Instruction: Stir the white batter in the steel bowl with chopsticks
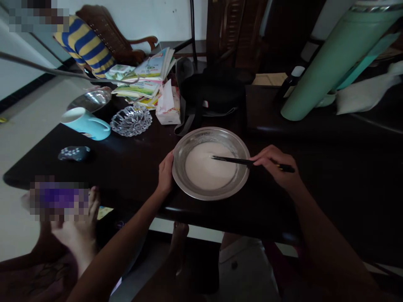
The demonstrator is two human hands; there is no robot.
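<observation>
With the left hand [165, 173] holding the side of a metal bowl [209, 194] near the dark table's [126, 176] front edge and the right hand [278, 167] pinching black chopsticks [233, 160] in its pale liquid [209, 174], I judge from afar that one brisk sweep could slop some over.

Our left arm [126, 233] reaches forward and inward, the left hand [165, 174] cupped and partly hidden; our right arm [327, 235] slants inward, the right hand [280, 165] set in a pinch.

Right hand [277, 165] holds chopsticks [233, 160] in metal bowl [180, 174].
</observation>
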